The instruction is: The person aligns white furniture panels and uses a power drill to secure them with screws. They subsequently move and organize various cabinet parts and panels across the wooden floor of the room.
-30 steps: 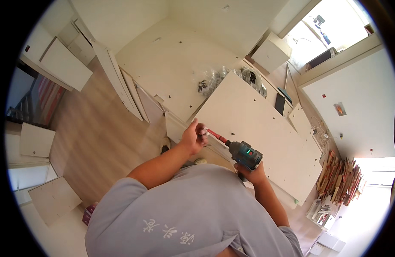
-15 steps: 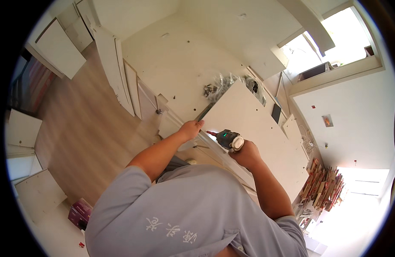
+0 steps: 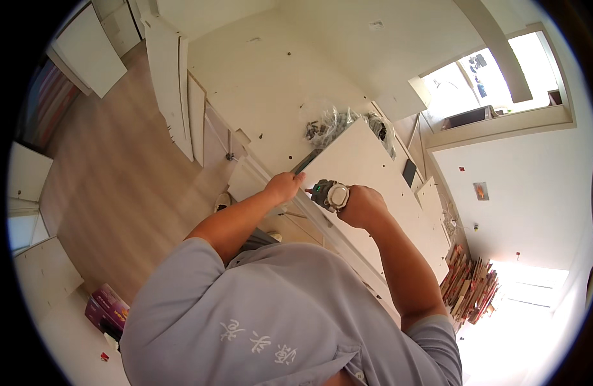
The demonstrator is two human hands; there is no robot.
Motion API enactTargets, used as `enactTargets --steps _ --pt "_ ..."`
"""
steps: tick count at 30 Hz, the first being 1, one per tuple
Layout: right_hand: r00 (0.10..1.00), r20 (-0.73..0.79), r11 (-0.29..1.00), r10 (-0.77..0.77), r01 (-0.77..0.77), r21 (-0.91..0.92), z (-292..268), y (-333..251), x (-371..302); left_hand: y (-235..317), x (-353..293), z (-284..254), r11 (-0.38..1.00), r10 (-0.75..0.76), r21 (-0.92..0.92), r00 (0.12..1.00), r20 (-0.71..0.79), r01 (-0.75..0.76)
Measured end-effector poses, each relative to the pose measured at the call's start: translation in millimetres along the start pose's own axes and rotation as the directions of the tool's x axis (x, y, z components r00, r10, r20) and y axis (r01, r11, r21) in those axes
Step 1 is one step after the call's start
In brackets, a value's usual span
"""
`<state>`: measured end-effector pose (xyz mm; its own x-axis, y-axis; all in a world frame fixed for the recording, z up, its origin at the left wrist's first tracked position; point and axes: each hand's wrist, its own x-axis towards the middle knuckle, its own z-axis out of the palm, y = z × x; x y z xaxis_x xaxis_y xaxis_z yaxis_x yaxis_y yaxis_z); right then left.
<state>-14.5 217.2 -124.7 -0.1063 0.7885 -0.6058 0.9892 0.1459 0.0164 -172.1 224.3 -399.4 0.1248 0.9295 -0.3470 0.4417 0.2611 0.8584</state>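
Observation:
My right hand (image 3: pixel 363 206) is closed around the grip of a dark cordless drill (image 3: pixel 323 195) with a pale rear end and small green lights. Its reddish tip points left, close to the near edge of a white board (image 3: pixel 367 161). Whether the tip touches the board I cannot tell. At that board's left corner, my left hand (image 3: pixel 285 186) grips the edge, thumb on top and the other fingers mostly hidden. A dark strip (image 3: pixel 305 161) runs along the edge beyond it. The board lies on a larger pale panel (image 3: pixel 245 83) with small dark holes.
Clear plastic bags of metal fittings (image 3: pixel 335 125) lie behind the board. A small black rectangular object (image 3: pixel 409 172) rests near its right edge. White panels (image 3: pixel 168 83) lean at the left over a wooden floor (image 3: pixel 116 174). A purple box (image 3: pixel 107 307) and a stack of wood strips (image 3: pixel 470 286) stand farther off.
The drill has moved left and slightly up, bringing its tip nearer my left hand and the board's edge. My left hand stays on the corner. The whole view has shifted slightly.

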Motion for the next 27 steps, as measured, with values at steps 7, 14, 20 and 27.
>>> enactTargets --steps 7,14,20,27 --pt "0.992 -0.031 0.991 -0.126 0.124 -0.052 -3.5 9.3 0.0 -6.5 2.2 8.0 0.99 -0.026 -0.142 1.0 -0.012 0.024" --pt "0.979 -0.169 0.937 -0.114 0.162 0.31 12.5 69.6 -41.2 -6.2 -28.4 -18.3 0.56 -0.382 -0.681 0.877 0.293 0.472" --pt "0.966 -0.238 0.494 -0.099 0.256 0.831 105.4 137.4 -82.2 26.7 -75.8 -46.3 0.02 -0.164 -0.896 0.886 0.434 0.443" --pt "0.956 -0.293 0.212 0.011 0.284 0.935 169.9 149.7 -122.3 74.7 -80.9 -22.6 -0.116 0.027 -0.883 0.89 0.454 0.454"
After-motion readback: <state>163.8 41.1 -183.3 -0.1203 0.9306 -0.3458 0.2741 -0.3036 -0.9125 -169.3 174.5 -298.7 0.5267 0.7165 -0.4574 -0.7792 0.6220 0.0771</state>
